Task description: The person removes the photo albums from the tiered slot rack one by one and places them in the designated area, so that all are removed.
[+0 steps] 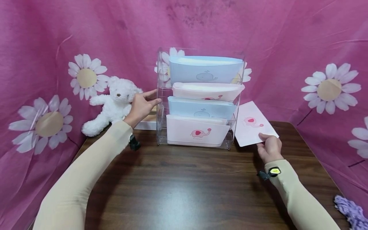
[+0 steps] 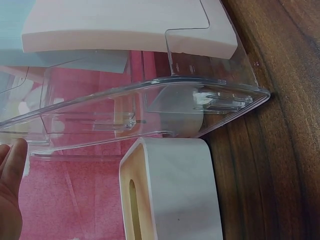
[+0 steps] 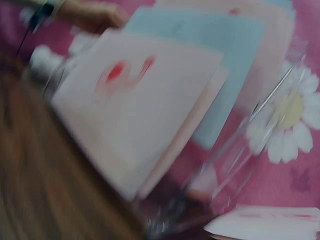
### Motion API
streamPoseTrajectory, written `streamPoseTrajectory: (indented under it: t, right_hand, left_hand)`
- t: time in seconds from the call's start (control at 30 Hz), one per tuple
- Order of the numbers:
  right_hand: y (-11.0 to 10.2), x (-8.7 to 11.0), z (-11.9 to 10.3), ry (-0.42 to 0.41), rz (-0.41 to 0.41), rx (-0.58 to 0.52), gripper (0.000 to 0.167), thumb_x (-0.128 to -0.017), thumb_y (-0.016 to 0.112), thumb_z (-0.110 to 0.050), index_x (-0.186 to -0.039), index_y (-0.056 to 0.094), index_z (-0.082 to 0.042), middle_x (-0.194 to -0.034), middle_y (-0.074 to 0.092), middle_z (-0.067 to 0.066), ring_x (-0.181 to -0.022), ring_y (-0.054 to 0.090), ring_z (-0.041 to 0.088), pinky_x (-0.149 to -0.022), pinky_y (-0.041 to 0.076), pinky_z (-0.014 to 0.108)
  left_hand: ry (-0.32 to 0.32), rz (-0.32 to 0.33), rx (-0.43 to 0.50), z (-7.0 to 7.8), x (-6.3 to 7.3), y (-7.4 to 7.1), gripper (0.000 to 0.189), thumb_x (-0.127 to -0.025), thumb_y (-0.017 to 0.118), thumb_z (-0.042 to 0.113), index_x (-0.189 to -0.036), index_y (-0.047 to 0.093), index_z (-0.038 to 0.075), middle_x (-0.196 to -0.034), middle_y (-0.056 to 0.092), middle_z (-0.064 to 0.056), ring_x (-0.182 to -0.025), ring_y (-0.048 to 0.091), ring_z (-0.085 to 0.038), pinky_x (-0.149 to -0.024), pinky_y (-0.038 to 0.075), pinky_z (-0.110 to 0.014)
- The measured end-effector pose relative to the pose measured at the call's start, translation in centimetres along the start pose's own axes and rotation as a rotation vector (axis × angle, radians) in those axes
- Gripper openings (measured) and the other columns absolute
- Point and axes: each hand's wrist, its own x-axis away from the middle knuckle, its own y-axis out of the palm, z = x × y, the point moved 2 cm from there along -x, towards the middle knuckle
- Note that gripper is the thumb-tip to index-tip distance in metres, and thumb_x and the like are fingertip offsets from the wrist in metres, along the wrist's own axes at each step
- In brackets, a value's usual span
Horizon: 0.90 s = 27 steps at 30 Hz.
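Observation:
My left hand (image 1: 141, 107) rests against the left side wall of a clear plastic tiered rack (image 1: 162, 127), its fingers fairly straight with the tips at the edge. On the right, my right hand (image 1: 270, 148) pinches the near corner of a pink notebook (image 1: 244, 131) with a red elephant on its cover. It is tilted, close beside the rack. The tiers hold a pink elephant notebook stack (image 1: 198, 135) at the bottom, a blue whale stack (image 1: 187, 107) above it, another pink stack (image 1: 192, 91), and a blue stack (image 1: 184, 70) on top.
A white teddy bear (image 1: 115, 99) sits at the back left beside a white box with a wooden top (image 2: 185, 185). Pink curtains with daisies (image 1: 201, 25) surround the brown wooden table (image 1: 178, 185). Something purple and knitted (image 1: 350, 209) lies at the lower right edge.

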Motion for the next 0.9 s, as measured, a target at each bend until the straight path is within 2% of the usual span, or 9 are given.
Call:
streamPoseTrajectory:
  t: [0.13,0.2,0.3,0.37,0.5,0.63,0.77,0.87,0.9]
  right_hand:
    - [-1.2,-0.9,0.3,-0.064,-0.012,0.338,0.041,-0.088,0.052,0.021,-0.112,0.052,-0.012,-0.090,0.067,-0.004,-0.070,0.067,0.008,-0.056,0.057,0.020]
    - [-1.9,-1.5,0.2,-0.121,0.005,0.489,0.050,-0.086,0.056,0.021,-0.122,0.049,-0.013,-0.093,0.065,-0.008,-0.066,0.065,0.005,-0.052,0.056,0.018]
    - [-2.9,-2.1,0.0,-0.155,-0.012,0.635,0.064,-0.086,0.060,0.018,-0.140,0.043,-0.012,-0.094,0.062,-0.013,-0.068,0.065,0.001,-0.056,0.058,0.016]
    - [-3.3,-2.3,-0.1,-0.151,-0.054,0.705,0.066,-0.087,0.062,0.016,-0.146,0.040,-0.004,-0.090,0.065,-0.017,-0.070,0.065,-0.001,-0.060,0.059,0.015]
    - [-3.8,-2.6,0.0,-0.139,-0.157,0.870,0.062,-0.091,0.064,0.007,-0.147,0.038,0.011,-0.078,0.068,-0.021,-0.069,0.064,-0.004,-0.062,0.058,0.013]
    - [-4.0,-2.9,0.1,-0.144,-0.204,1.028,0.065,-0.093,0.064,0.002,-0.148,0.033,0.018,-0.078,0.066,-0.023,-0.070,0.062,-0.007,-0.065,0.057,0.011]
    - [-4.3,-3.1,0.0,-0.204,-0.189,1.304,0.066,-0.093,0.068,-0.008,-0.149,0.039,0.013,-0.110,0.074,0.010,-0.081,0.059,-0.007,-0.072,0.052,0.007]
    - [-4.3,-3.2,-0.6,-0.245,-0.210,1.533,0.069,-0.092,0.071,-0.018,-0.148,0.042,0.010,-0.140,0.057,0.030,-0.102,0.059,0.012,-0.084,0.045,0.014]
    - [-4.3,-3.3,-0.8,-0.252,-0.229,1.587,0.070,-0.092,0.072,-0.020,-0.148,0.043,0.010,-0.142,0.055,0.031,-0.109,0.057,0.019,-0.087,0.043,0.018]
  left_hand:
    - [-0.006,0.008,0.008,0.0,0.0,-0.1,0.055,-0.091,0.078,0.023,-0.143,0.059,0.019,-0.136,0.068,-0.007,-0.120,0.069,-0.021,-0.102,0.058,-0.034]
    - [-0.009,0.006,0.014,0.1,0.1,-0.2,0.056,-0.091,0.078,0.024,-0.143,0.058,0.019,-0.135,0.068,-0.008,-0.120,0.069,-0.021,-0.102,0.058,-0.033]
    - [-0.011,0.003,0.010,0.1,0.1,-0.2,0.056,-0.091,0.078,0.024,-0.143,0.058,0.019,-0.136,0.068,-0.008,-0.121,0.069,-0.021,-0.102,0.058,-0.033]
    - [-0.012,0.000,0.006,0.1,0.1,-0.2,0.056,-0.091,0.078,0.025,-0.143,0.058,0.019,-0.136,0.068,-0.008,-0.121,0.069,-0.021,-0.102,0.058,-0.033]
    - [-0.019,-0.002,0.009,0.1,0.1,-0.2,0.056,-0.092,0.077,0.024,-0.144,0.058,0.019,-0.137,0.067,-0.009,-0.122,0.069,-0.022,-0.104,0.057,-0.034]
    - [-0.031,0.001,0.006,0.2,0.2,-0.2,0.056,-0.092,0.077,0.024,-0.144,0.058,0.019,-0.137,0.067,-0.009,-0.122,0.069,-0.023,-0.105,0.056,-0.035]
    - [-0.036,0.000,-0.004,0.0,0.1,0.0,0.056,-0.092,0.077,0.026,-0.144,0.058,0.021,-0.137,0.067,-0.007,-0.122,0.069,-0.021,-0.104,0.057,-0.034]
    - [-0.030,0.001,-0.011,0.0,0.0,0.0,0.057,-0.091,0.078,0.028,-0.144,0.058,0.022,-0.138,0.067,-0.006,-0.121,0.069,-0.021,-0.103,0.057,-0.034]
    - [-0.026,0.002,-0.013,0.0,0.0,0.0,0.056,-0.091,0.078,0.028,-0.144,0.058,0.022,-0.138,0.067,-0.006,-0.121,0.069,-0.021,-0.103,0.057,-0.034]
